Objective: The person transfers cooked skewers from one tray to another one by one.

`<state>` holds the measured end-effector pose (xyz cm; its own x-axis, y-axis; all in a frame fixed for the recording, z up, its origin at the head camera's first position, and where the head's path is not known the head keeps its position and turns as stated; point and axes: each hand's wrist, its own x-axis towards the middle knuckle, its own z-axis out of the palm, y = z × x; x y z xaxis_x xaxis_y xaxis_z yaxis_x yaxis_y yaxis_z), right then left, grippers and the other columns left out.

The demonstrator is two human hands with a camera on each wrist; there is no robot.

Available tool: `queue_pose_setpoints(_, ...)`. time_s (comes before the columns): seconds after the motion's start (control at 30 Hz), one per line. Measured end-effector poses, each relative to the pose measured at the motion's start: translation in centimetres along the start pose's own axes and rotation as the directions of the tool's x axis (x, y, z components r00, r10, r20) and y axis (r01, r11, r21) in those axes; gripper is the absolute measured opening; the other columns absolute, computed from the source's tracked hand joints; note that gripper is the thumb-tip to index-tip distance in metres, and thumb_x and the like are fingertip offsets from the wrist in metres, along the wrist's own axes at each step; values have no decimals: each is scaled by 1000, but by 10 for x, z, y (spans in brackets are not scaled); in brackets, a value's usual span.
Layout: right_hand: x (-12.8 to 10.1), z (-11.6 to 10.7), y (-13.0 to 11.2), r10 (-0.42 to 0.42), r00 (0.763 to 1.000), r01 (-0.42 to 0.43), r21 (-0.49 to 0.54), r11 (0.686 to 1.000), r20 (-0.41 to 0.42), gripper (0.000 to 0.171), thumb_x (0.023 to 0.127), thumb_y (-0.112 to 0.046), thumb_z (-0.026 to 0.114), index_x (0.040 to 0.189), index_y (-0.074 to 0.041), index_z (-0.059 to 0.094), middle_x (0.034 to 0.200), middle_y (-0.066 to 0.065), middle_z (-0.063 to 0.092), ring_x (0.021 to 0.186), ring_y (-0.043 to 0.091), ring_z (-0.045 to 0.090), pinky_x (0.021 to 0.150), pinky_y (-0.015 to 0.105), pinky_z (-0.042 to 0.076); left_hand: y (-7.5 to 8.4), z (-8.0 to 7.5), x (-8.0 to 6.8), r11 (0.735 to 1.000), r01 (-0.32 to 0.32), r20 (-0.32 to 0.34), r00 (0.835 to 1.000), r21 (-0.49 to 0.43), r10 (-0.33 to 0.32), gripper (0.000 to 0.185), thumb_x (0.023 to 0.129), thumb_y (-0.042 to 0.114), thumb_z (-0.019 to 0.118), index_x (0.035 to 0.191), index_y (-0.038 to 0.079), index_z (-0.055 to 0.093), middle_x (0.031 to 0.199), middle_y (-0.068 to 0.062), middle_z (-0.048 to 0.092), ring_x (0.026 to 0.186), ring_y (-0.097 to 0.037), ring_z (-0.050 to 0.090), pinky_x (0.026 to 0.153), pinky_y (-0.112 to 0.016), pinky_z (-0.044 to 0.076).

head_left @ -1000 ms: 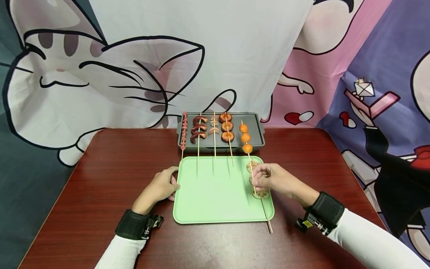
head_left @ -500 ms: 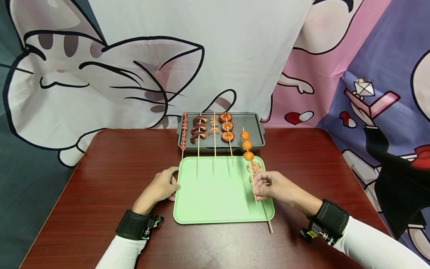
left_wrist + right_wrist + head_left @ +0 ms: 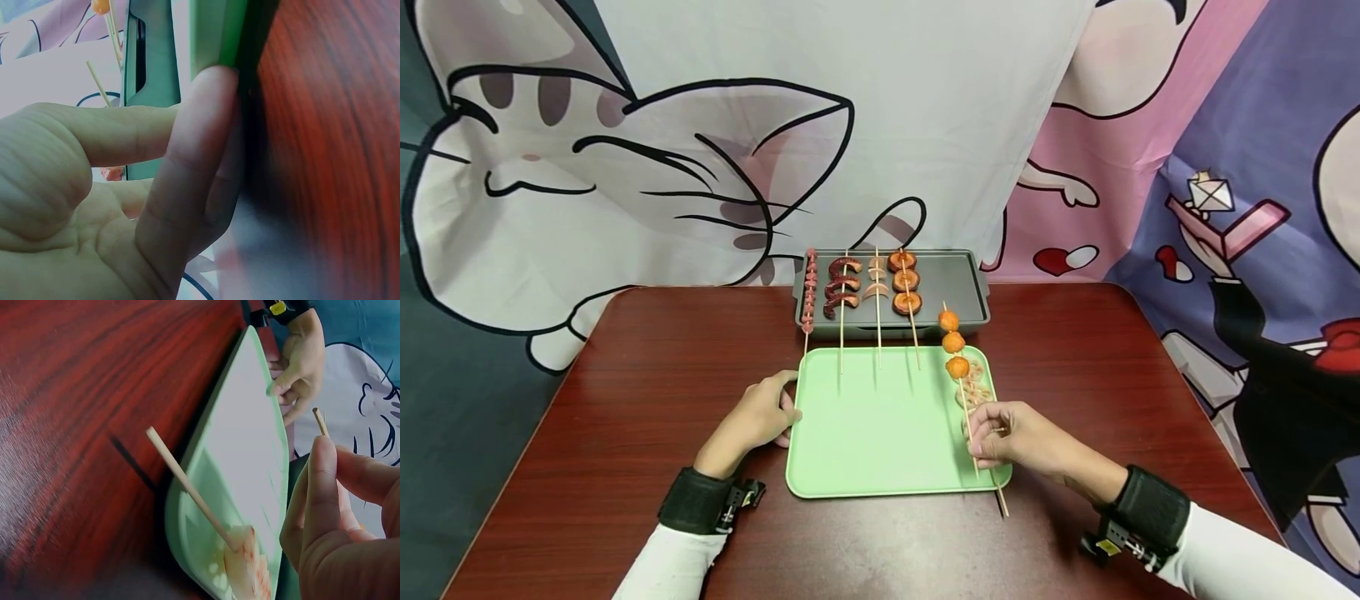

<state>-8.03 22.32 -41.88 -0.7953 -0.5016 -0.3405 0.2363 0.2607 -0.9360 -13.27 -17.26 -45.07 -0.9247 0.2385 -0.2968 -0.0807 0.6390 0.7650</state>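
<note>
The meatball skewer (image 3: 956, 358), pinched only at its bare stick, could swing or roll in the right hand (image 3: 1017, 435) and knock the lotus-root skewer (image 3: 976, 392) lying under it on the green tray (image 3: 880, 433), near the tray's right edge. The right thumb and fingers (image 3: 319, 487) are closed narrowly on the stick. The left hand (image 3: 758, 417) rests relaxed against the tray's left rim, holding nothing.

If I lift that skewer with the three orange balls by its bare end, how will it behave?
Probably top-heavy: the three balls sit at the far end of the skewer, away from where the right hand pinches the thin stick. It may sag or twist. The round balls could roll if laid on the green tray.
</note>
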Motion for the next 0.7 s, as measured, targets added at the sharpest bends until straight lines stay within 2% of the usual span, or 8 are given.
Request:
queue_pose_setpoints(0.27,-10,7,6,-5,1000,5,-6,1000,1,24,91,7,69,106,21,55,87,5,66,79,11,69,75,31,66,0,0,0,1000,-8,7,1000,-3,8,62,94,-6,66,151,-5,41,83,-14,57,58,-20,64,53,-33,62)
queue_pose_setpoints(0.47,-13,13,11,2,1000,-2,-19,1000,20,16,90,8,69,101,15,59,86,4,65,78,10,68,74,30,66,1,0,0,1000,1,8,1000,-9,-1,62,94,-6,66,151,-4,41,83,-14,57,58,-20,64,53,-33,62)
queue_pose_setpoints(0.7,-14,19,16,22,999,-22,-8,1000,33,26,89,7,70,105,21,55,85,4,64,77,11,68,73,29,66,0,1,0,1000,-7,2,1000,0,7,62,94,-6,66,151,-6,41,83,-14,57,57,-20,65,52,-33,62)
